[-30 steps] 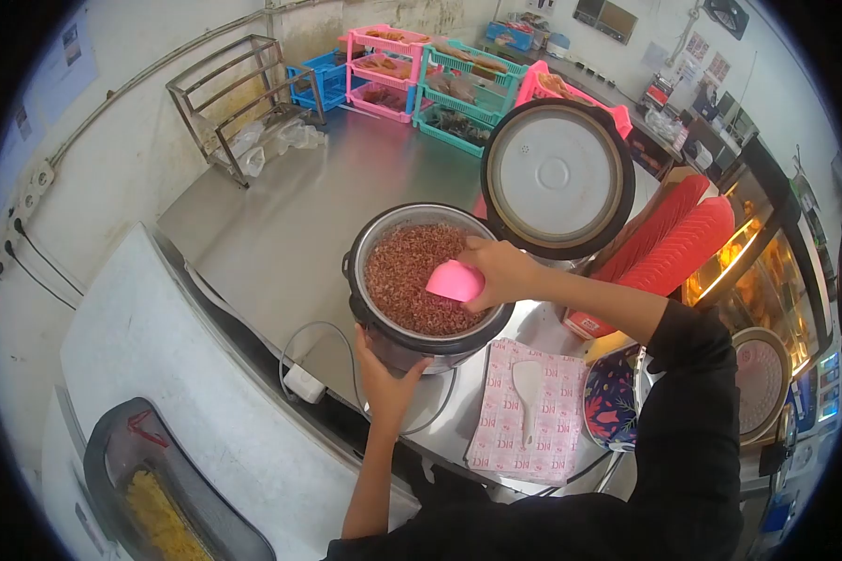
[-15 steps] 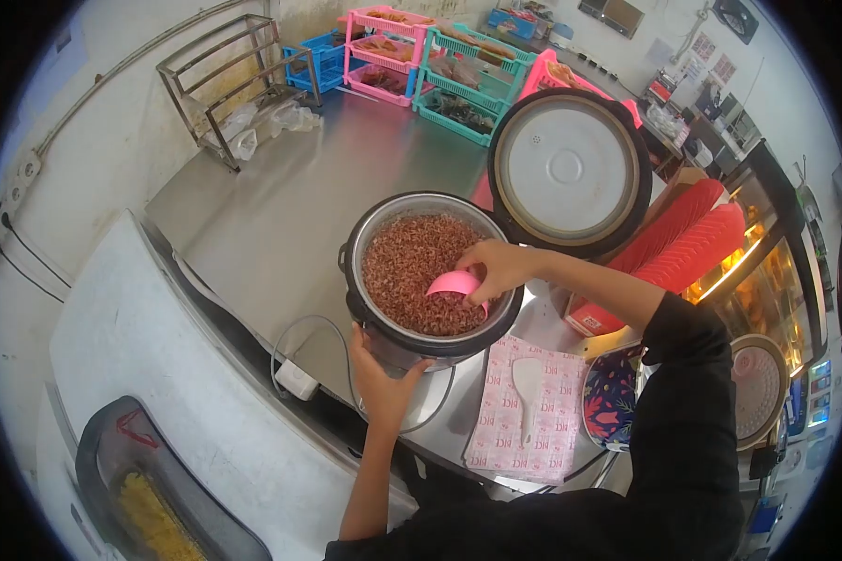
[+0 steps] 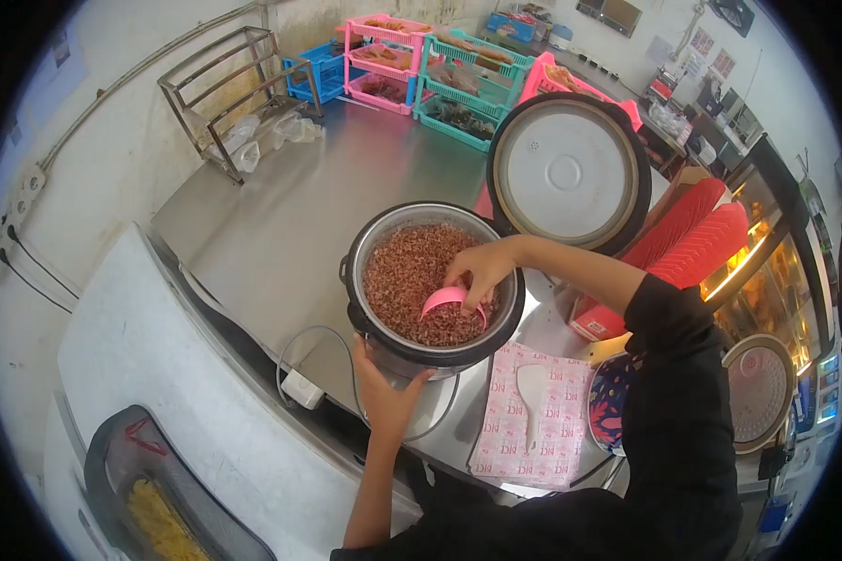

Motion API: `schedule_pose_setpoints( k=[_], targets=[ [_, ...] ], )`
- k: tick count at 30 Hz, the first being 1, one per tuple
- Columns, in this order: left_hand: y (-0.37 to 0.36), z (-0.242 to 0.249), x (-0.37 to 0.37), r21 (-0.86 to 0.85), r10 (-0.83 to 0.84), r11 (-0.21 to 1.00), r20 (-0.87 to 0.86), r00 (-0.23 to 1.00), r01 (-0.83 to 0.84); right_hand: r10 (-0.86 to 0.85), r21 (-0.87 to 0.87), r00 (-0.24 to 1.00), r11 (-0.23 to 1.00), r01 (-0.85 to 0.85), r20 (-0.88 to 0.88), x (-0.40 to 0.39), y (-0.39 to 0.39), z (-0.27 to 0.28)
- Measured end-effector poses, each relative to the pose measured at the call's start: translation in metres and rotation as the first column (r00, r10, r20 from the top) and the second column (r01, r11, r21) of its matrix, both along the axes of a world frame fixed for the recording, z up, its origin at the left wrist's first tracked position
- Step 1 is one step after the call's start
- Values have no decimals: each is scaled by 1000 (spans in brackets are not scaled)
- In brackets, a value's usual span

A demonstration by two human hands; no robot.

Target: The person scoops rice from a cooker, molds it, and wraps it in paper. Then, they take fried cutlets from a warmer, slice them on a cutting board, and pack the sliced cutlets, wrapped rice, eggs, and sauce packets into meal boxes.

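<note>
Cooked reddish-brown rice fills much of a round cooker with a black rim. Inside it, my right hand grips a pink bowl-shaped scoop, whose lower part is sunk in the rice. My left hand is spread against the cooker's lower front side, thumb and fingers apart. Behind the cooker, its round lid stands open. A white paddle lies on a stack of pink printed paper to the right of the cooker.
Red stacked containers sit in a box at the right, beside a lit display case. A metal rack and pink and green tiered baskets stand at the back. A patterned tray and a cord with a white block are nearby.
My right hand and the pink scoop have shifted slightly left and down in the rice, and the scoop is tilted more. My left hand stays against the cooker.
</note>
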State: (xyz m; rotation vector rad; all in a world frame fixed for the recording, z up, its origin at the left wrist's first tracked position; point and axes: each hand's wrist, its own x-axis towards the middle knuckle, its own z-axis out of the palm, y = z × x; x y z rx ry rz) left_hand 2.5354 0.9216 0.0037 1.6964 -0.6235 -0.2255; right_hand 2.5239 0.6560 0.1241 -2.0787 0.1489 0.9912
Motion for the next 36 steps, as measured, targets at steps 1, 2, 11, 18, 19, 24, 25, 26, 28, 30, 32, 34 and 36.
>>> schedule_pose_setpoints(
  k=[1, 2, 11, 18, 19, 24, 25, 26, 28, 30, 32, 34, 36],
  targets=[
    [0, 1, 0, -3, 2, 1000, 4, 1000, -2, -4, 35, 998, 999, 6, -59, 1, -3, 1],
    [1, 2, 0, -4, -18, 1000, 23, 1000, 18, -6, 33, 999, 999, 8, -52, 1, -6, 2],
    [36, 19, -2, -112, 18, 993, -60, 998, -25, -325, 109, 942, 937, 333, -88, -11, -30, 2],
    [30, 76, 1, -390, 33, 920, -42, 999, -46, -689, 375, 724, 677, 633, 22, -43, -8, 1],
    [20, 85, 2, -393, 28, 919, -35, 999, -39, -806, 487, 591, 509, 710, -19, -48, 2, -1],
    [-60, 98, 3, -661, -358, 735, -567, 742, -151, -961, 764, 190, -31, 645, -199, -55, 61, 3],
    [-77, 94, 8, -664, -366, 735, -561, 743, -139, -970, 785, 141, -69, 616, -196, -54, 68, 3],
    [-93, 88, 15, -635, -472, 738, -727, 499, -227, -976, 804, 91, -107, 585, -197, -52, 74, 2],
    [-116, 88, 20, -578, -543, 764, -816, 198, -287, -981, 794, 16, -147, 590, -194, -50, 90, 5],
    [-133, 88, 21, -717, -663, 674, -693, 283, -176, -977, 778, -75, -204, 594, -199, -46, 101, 7],
    [-141, 75, 36, -715, -677, 691, -692, 250, -108, -996, 827, -90, -27, 561, 28, -52, 107, -2],
    [-146, 84, 32, -697, -664, 710, -710, 236, -99, -987, 817, -113, 31, 575, 116, -84, 112, -10],
    [-139, 97, 30, -660, -626, 740, -746, 226, -130, -933, 735, -102, 201, 648, 346, -133, 132, -11]
  ],
)
